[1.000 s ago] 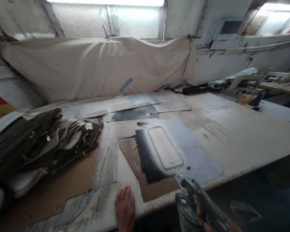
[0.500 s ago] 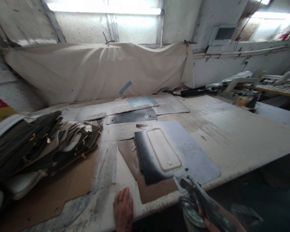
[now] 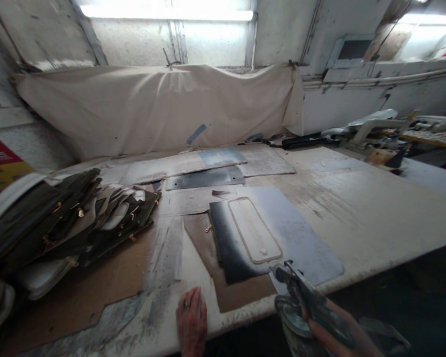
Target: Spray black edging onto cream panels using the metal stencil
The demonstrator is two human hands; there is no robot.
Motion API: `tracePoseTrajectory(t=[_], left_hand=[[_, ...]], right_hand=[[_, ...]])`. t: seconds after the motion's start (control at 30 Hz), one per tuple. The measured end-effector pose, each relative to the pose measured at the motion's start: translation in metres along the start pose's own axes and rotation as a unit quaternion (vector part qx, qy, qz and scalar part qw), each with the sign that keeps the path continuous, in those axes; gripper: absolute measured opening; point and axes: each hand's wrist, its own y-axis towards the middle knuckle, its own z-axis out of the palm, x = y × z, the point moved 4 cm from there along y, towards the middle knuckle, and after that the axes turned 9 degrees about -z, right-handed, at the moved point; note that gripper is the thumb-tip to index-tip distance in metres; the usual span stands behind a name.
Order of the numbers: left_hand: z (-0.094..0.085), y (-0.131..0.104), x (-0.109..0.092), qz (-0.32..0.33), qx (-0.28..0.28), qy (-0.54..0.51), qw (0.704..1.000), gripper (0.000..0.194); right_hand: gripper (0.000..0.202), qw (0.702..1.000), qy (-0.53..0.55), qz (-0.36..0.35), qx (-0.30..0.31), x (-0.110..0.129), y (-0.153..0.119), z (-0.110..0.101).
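Note:
My right hand (image 3: 334,320) grips a metal spray gun (image 3: 295,282) with a cup below it. The gun's nozzle points at a pale sheet (image 3: 301,233) on the table, near its front edge. Black paint shades the sheet's left part, around a long window with rounded corners. Inside that window shows a light piece (image 3: 254,230) with a raised rim. Under the sheet's left side sticks out an edge with a gold zipper pull (image 3: 208,228). My left hand (image 3: 192,320) lies on the table's front edge, fingers side by side, with nothing visible in it.
On the left, a heap of dark pieces with gold zipper pulls (image 3: 122,213) lies on brown cardboard (image 3: 107,277). Paint-stained boards (image 3: 208,163) lie at the back, before a hanging cloth (image 3: 152,109). Machinery (image 3: 379,129) stands at the far right.
The view has shifted slightly, so most things sit a little further right. The spray gun stays near the sheet's front edge, tilted slightly differently. My left hand rests in about the same place.

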Motion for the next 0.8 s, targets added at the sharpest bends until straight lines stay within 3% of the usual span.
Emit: tracePoseTrajectory(t=[0.23, 0.53, 0.8], left_hand=[[0.003, -0.001, 0.003, -0.014, 0.009, -0.008, 1.0, 0.029], [0.004, -0.002, 0.004, -0.018, 0.01, -0.008, 1.0, 0.03], [0.005, -0.002, 0.003, -0.012, 0.011, -0.003, 1.0, 0.029]], right_hand=[[0.021, 0.998, 0.021, -0.031, 0.042, 0.009, 0.015, 0.005], [0.029, 0.999, 0.027, 0.02, -0.027, 0.002, 0.014, 0.006], [0.035, 0.998, 0.011, 0.03, 0.049, -0.019, 0.016, 0.0]])
